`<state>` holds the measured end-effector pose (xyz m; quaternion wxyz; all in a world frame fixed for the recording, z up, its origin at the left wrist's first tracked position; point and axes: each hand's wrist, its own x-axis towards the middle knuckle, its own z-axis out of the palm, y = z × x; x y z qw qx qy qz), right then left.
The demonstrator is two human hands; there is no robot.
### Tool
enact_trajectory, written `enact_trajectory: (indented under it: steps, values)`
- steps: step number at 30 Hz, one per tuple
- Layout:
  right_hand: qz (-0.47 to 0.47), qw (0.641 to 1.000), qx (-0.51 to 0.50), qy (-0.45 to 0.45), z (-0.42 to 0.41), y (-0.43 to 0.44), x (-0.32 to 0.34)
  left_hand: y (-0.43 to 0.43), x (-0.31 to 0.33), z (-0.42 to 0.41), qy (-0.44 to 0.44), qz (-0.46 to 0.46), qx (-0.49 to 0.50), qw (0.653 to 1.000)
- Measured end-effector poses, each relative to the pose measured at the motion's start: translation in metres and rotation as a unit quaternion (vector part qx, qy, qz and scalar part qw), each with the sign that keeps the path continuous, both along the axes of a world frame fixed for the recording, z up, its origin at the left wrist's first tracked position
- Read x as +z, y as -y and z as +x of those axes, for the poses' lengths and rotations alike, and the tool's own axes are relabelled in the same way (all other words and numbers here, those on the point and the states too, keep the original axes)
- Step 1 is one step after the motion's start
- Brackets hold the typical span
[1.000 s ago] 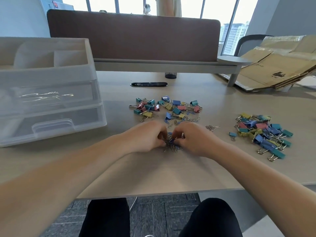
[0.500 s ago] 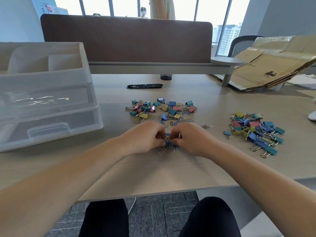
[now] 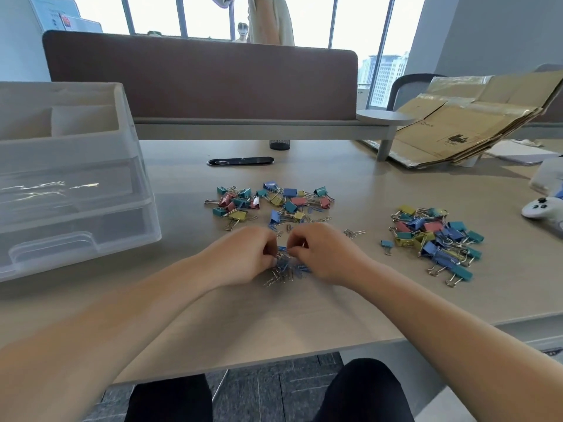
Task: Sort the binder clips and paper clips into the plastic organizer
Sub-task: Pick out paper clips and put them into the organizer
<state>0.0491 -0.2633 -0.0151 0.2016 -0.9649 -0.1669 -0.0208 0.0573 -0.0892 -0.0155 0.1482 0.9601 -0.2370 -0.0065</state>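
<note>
The left hand [image 3: 243,257] and right hand [image 3: 326,254], fingers curled, pinch thin wire paper clips [image 3: 286,268] between them. Colourful angular binder clips [image 3: 268,202] lie just beyond. The translucent, boxy plastic organizer [image 3: 70,178] stands far left on the smooth pale desk [image 3: 380,300].
</note>
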Motion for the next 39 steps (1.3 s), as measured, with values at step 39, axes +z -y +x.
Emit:
enact_trajectory:
  steps: [39]
  values:
    - [0.036, 0.997, -0.056, -0.043, -0.006, 0.041, 0.005, 0.031, 0.010, -0.010, -0.029, -0.040, -0.054, 0.997]
